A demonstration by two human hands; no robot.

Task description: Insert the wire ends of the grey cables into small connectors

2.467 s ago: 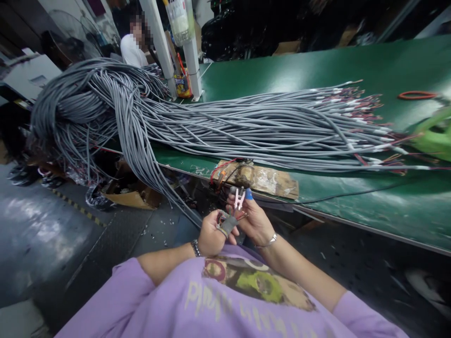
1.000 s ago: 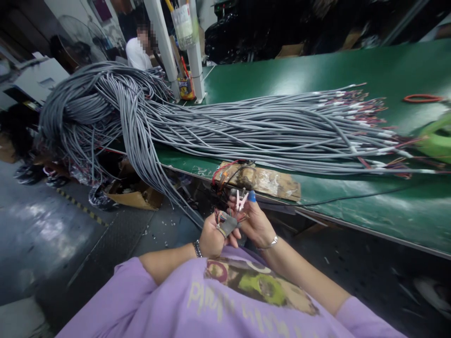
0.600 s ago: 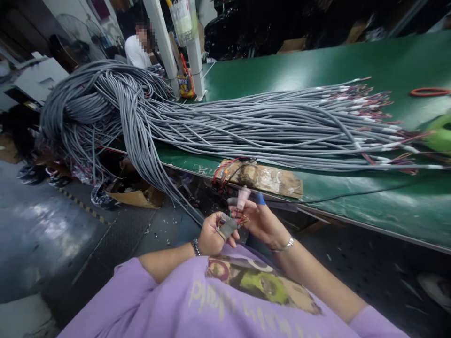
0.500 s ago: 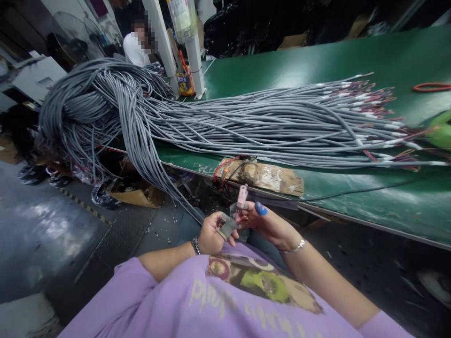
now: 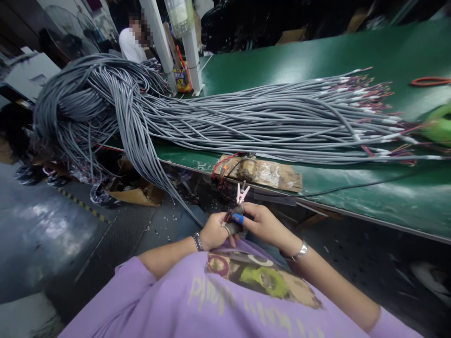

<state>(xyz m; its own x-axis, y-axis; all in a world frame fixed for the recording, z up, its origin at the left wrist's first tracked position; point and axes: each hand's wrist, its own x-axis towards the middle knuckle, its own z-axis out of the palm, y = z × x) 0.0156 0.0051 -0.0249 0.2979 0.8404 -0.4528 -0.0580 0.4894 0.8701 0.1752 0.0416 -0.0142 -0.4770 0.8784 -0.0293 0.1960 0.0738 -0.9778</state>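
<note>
My left hand is closed round the end of a grey cable, whose thin coloured wires poke out between my fingers. My right hand pinches those wires, with a blue cover on its fingertip. It also carries a small pink clip tool that stands up above both hands. Both hands meet just below the near edge of the green table.
A thick bundle of grey cables lies across the table and spills over its left end to the floor. A taped brown board with red and black wires sits at the table edge. A person in white is behind the white post.
My right hand has turned and closed in on the wire ends at my left hand. The pink tool stays in it. The view has shifted slightly.
</note>
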